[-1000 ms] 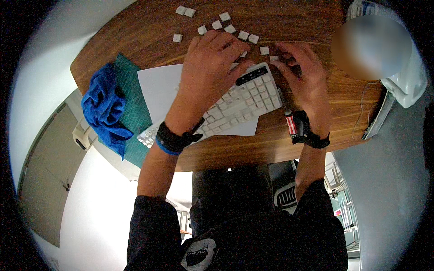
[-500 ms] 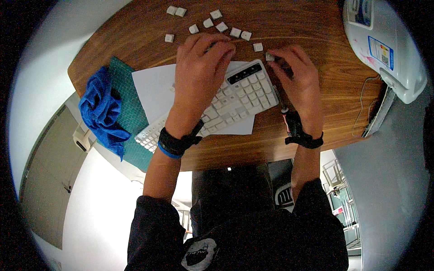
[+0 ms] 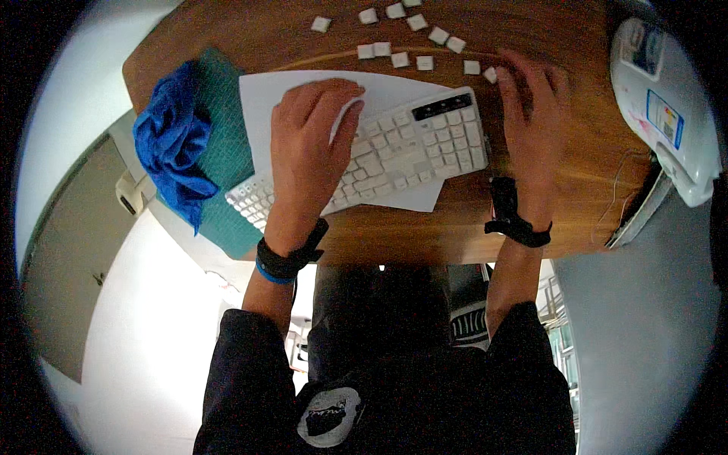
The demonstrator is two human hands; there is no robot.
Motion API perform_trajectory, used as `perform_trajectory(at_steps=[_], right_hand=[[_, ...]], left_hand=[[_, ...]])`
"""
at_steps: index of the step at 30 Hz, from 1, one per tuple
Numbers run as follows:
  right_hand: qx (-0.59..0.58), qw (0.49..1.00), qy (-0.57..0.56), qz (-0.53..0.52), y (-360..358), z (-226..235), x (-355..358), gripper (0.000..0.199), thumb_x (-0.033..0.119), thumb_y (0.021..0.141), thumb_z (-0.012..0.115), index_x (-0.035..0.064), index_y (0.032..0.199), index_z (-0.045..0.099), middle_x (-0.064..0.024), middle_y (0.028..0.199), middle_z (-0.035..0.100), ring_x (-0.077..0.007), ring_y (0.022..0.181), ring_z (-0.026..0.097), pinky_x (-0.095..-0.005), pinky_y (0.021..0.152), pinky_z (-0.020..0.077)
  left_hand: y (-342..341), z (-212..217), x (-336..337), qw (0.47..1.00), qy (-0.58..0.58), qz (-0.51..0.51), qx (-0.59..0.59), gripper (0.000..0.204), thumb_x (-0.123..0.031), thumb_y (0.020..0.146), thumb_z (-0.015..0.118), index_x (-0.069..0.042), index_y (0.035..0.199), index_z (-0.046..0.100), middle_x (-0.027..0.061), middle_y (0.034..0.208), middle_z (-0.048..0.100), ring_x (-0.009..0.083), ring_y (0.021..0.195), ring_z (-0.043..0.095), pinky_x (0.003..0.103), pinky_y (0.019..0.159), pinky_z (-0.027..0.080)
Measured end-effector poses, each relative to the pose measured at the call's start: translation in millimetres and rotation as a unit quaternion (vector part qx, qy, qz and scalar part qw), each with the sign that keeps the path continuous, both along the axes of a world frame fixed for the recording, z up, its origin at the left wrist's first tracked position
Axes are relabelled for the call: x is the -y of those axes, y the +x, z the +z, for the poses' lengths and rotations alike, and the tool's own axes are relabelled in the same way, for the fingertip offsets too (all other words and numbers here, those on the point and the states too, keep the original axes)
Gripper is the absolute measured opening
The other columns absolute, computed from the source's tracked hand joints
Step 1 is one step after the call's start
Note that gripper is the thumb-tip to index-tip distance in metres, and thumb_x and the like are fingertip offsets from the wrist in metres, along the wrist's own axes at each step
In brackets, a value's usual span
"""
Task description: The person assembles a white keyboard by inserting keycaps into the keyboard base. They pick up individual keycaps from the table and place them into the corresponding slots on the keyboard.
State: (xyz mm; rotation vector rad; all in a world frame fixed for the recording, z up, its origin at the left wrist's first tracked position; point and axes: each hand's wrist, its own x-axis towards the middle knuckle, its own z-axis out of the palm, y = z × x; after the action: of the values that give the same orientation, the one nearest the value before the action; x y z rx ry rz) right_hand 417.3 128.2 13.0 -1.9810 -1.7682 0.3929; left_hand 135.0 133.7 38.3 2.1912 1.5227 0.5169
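A white keyboard [image 3: 379, 161] lies slanted over a white sheet of paper [image 3: 262, 102], with caps off some of its keys. My left hand [image 3: 311, 136] hovers over its upper left part, fingers curved and the thumb a little apart from them; nothing shows between. Right of the keyboard's far corner, my right hand [image 3: 537, 114] has its fingers stretched and slightly blurred. A loose white keycap [image 3: 491, 74] sits at its fingertips, outside the grip. Another keycap [image 3: 472, 67] lies just left of it, and several more [image 3: 400, 60] are spread across the far table.
A blue cloth [image 3: 173, 136] rests on a green cutting mat [image 3: 227, 144] at the left. At the right edge stands a white appliance [image 3: 658, 91] with a cable [image 3: 618, 178] below it. The wooden table [image 3: 462, 220] curves around the keyboard.
My left hand has moved left and nearer to me, off the keyboard's top edge. The right hand's fingers have spread at the keycap. The view has shifted, putting the table's things farther right and higher.
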Motion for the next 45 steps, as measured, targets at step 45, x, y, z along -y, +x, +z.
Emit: perform_trajectory(at_steps=[45], right_hand=[[-0.058, 0.985, -0.14, 0.081, -101, 35, 76, 0.011, 0.009, 0.091, 0.075, 0.0047, 0.101, 0.075, -0.0146, 0.104, 0.067, -0.0381, 0.092, 0.07, -0.0472, 0.079, 0.0582]], left_hand=[[-10, -36, 49, 0.995, -0.079, 0.017, 0.062, 0.064, -0.024, 0.068, 0.095, -0.02, 0.123, 0.064, 0.0062, 0.118, 0.062, 0.0339, 0.118, 0.058, 0.05, 0.098, 0.044]])
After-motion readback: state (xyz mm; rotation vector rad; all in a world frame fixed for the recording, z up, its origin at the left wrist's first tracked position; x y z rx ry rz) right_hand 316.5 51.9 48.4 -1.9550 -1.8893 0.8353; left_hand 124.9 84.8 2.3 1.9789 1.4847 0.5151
